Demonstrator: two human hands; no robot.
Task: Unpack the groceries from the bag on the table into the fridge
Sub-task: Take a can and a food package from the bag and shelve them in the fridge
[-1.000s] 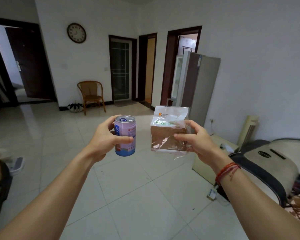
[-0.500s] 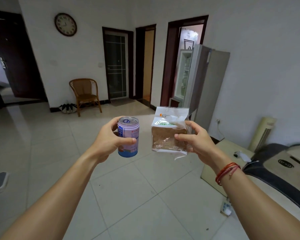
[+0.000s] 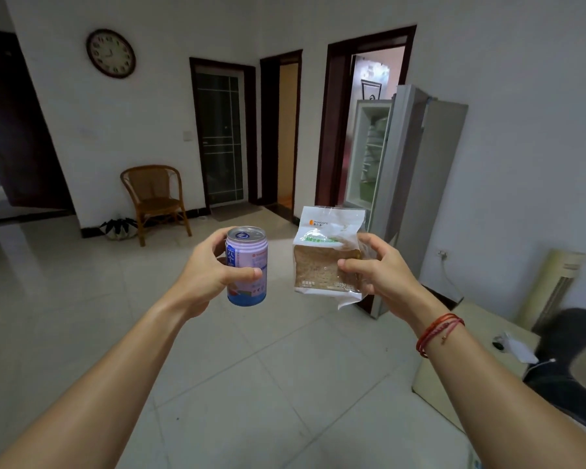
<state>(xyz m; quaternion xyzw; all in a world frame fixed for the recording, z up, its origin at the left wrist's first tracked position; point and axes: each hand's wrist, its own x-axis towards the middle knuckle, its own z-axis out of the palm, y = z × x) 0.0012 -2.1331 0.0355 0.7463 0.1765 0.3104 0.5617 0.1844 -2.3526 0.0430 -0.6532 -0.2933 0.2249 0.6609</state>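
Note:
My left hand (image 3: 205,275) holds a pale purple and blue drink can (image 3: 247,267) upright in front of me. A clear packet of brown sliced bread (image 3: 322,258) is gripped at its right side by my right hand (image 3: 376,272), which wears red string bracelets on the wrist. Beyond the bread, against the right wall, stands the grey fridge (image 3: 420,184); its upper door (image 3: 369,154) hangs open and white shelves with items show inside. The bag and the table are out of view.
A wicker chair (image 3: 154,198) and a small potted plant (image 3: 119,228) stand by the far wall under a clock. A low cream cabinet (image 3: 454,377), a tower fan (image 3: 552,286) and a dark chair are at the right. Tiled floor stretches ahead to the fridge.
The view has swung right and moved forward: the fridge is larger and nearer, its open interior now shows. Both hands keep the can and the bread held out in front.

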